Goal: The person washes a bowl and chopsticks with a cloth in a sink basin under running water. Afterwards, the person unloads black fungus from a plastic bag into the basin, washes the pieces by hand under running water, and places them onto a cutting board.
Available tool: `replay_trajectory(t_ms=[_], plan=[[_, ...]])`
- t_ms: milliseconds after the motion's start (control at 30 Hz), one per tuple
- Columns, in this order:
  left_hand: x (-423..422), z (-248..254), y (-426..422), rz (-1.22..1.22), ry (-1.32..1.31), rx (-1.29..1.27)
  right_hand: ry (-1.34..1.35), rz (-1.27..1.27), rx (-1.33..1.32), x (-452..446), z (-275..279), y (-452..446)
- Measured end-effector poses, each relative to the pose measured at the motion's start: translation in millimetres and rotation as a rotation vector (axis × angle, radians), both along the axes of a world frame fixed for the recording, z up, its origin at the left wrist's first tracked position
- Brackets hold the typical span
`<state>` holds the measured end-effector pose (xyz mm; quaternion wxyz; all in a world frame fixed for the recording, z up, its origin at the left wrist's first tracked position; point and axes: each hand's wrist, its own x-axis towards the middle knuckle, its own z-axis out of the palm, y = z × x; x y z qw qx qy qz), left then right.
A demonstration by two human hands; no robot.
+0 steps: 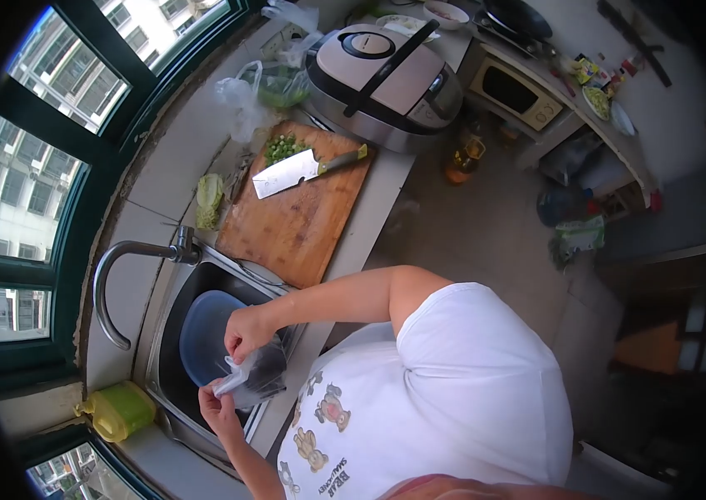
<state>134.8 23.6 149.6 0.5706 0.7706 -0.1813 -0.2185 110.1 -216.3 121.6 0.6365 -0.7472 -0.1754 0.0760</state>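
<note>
A thin, see-through plastic bag point(255, 375) is held between the two hands, pinched by the right hand point(248, 332) at one end of its gathered part and by the left hand point(218, 409) at the other. Bunched there, the film looks milky white and crumpled, forming a short creased strip from one set of fingers to the other. The looser part, clearer and faintly shiny, spreads from the strip on the side of the hands nearer the body. Whether it contains anything cannot be told.
</note>
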Motion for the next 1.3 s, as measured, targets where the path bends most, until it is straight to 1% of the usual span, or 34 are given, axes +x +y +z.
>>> replay_trajectory(t_ms=[67,100,133,200,300,400,433,500,533,567,600,633,667,700,733,767,800,833,867,900,967,1000,1067,1100,1133,1167,1200,1233,1300], plan=[[-5,-7,-11,0.048,0.182,-0.11,-0.118,-0.102,0.011,7,-9,8],[-9,-1,-20,0.007,0.281,-0.083,-0.179,-0.155,0.016,11,-11,12],[-17,1,-33,0.075,0.33,-0.124,-0.215,-0.19,0.03,12,-10,15],[-22,-2,-40,0.118,0.248,-0.051,-0.294,-0.266,0.055,13,-5,17],[-6,-12,-28,0.063,0.033,0.022,-0.108,-0.293,0.158,11,1,19],[-10,-5,-35,0.176,-0.237,0.049,-0.229,-0.31,0.142,8,-2,14],[-14,1,-39,0.209,-0.295,0.102,-0.219,-0.362,0.143,9,-5,10],[-11,2,-32,0.232,-0.332,0.065,-0.197,-0.467,0.148,11,-5,0],[-9,2,-26,0.244,-0.351,0.046,-0.152,-0.464,0.142,10,-4,-9],[-9,1,-21,0.29,-0.262,0.0,-0.105,-0.459,0.138,9,-4,-18],[-9,4,-25,0.234,-0.235,-0.105,-0.056,-0.449,0.133,8,-3,-23],[-9,11,-34,0.185,-0.206,-0.207,-0.143,-0.43,0.175,9,-5,-20],[-11,17,-43,0.145,-0.178,-0.308,-0.102,-0.382,0.212,9,-9,-17],[-14,23,-52,0.138,0.025,-0.424,-0.058,-0.32,0.248,5,-1,-19],[-10,22,-53,0.12,0.117,-0.481,-0.011,-0.236,0.29,3,5,-17],[-7,19,-54,0.179,0.163,-0.512,-0.026,-0.214,0.181,3,3,-17],[-9,30,-63,0.211,0.151,-0.487,-0.074,-0.192,0.045,-1,13,-23],[-7,33,-64,0.251,0.16,-0.483,-0.108,-0.189,0.023,-3,13,-26],[-7,36,-63,0.25,0.136,-0.5,-0.051,-0.196,-0.004,-4,15,-32],[-8,38,-62,0.239,0.107,-0.505,-0.085,-0.253,0.015,-3,6,-36],[-12,40,-55,0.205,0.055,-0.507,0.087,-0.411,0.21,-4,1,-51],[-15,41,-50,0.185,0.033,-0.503,0.05,-0.534,0.381,0,-12,-56],[-20,46,-48,0.165,-0.14,-0.38,0.13,-0.634,0.549,-1,-21,-72],[-23,45,-44,0.172,-0.243,-0.281,0.152,-0.663,0.567,-4,-23,-76],[-28,49,-42,0.141,-0.263,-0.217,0.174,-0.695,0.583,-8,-25,-78],[-33,55,-42,0.109,-0.282,-0.154,0.194,-0.728,0.598,-11,-27,-82],[-37,58,-40,0.076,-0.299,-0.089,0.234,-0.714,0.557,-14,-29,-86],[-38,52,-38,0.035,-0.309,-0.134,0.274,-0.702,0.518,-18,-30,-90],[-41,50,-29,-0.022,-0.247,-0.075,0.319,-0.646,0.425,-24,-26,-96]])
